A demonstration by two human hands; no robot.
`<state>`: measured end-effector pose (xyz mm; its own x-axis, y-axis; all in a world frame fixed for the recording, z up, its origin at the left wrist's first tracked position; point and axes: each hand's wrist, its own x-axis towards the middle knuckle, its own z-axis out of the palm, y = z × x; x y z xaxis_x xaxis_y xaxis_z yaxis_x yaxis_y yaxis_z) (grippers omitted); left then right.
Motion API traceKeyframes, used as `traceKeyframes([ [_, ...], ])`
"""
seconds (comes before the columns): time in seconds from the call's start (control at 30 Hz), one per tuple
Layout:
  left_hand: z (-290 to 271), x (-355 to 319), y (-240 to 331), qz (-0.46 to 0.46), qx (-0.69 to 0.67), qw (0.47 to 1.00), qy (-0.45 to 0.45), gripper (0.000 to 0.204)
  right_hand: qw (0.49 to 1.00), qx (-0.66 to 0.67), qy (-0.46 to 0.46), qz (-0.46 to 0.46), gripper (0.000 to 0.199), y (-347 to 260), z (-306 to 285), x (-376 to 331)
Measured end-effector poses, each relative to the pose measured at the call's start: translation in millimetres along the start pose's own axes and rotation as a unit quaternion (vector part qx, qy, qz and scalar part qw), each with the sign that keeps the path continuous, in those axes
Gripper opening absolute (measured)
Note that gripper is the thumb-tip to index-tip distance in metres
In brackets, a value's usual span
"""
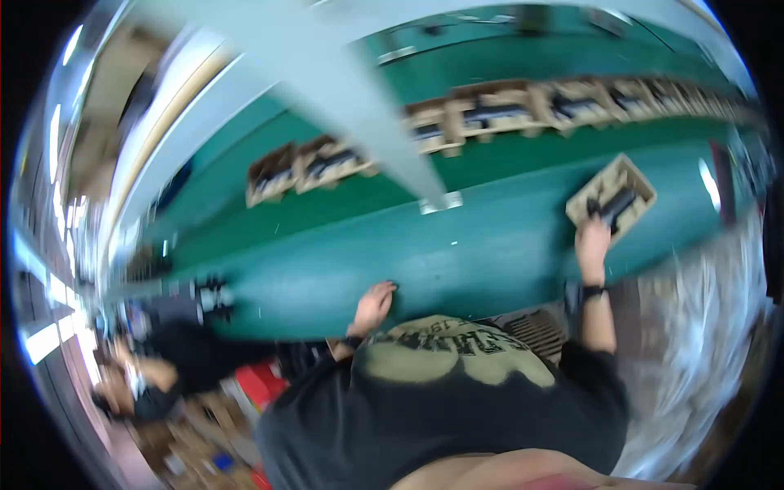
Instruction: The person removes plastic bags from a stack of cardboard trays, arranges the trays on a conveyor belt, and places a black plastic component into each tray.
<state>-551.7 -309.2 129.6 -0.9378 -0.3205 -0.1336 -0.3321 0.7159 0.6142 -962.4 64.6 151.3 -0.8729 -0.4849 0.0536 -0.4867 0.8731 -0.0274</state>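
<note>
At the right, my right hand [594, 243] reaches over the near edge of a tan moulded tray [577, 204]. Its fingers are closed against a black tube-shaped device [618, 206] that lies in the tray. Blur hides the exact grip. My left hand [376, 306] is over the near edge of the green work surface [457, 261], close to my body. Its fingers are bent together, and a small dark thing [394, 285] shows at the fingertips, too small to name.
Beyond a darker green strip, a row of tan trays [498, 126] holds similar black parts. A pale post [367, 106] slants across the view down to the surface. Clear plastic wrapping [694, 343] lies at the right. Another person [155, 376] is at the lower left, near cartons [204, 441].
</note>
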Motion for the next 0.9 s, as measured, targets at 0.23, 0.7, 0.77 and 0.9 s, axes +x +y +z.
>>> traceKeyframes([
  [0.23,-82,28,43,-0.096,-0.154,0.979,-0.095,0.042,0.929,0.326,-0.142,-0.102,0.022,-256,-46,-92],
  [0.7,-209,-120,-231,-0.353,-0.443,0.813,0.138,0.057,0.453,0.710,-0.505,-0.189,0.034,-651,-65,-161],
  [0.77,-237,-107,-189,-0.308,-0.452,0.835,0.066,0.065,0.529,0.707,-0.439,-0.166,0.031,-649,-50,-154],
  [0.9,-202,-79,-194,-0.330,-0.515,0.791,0.017,0.044,0.678,0.711,-0.184,-0.040,0.024,-628,-30,-133],
])
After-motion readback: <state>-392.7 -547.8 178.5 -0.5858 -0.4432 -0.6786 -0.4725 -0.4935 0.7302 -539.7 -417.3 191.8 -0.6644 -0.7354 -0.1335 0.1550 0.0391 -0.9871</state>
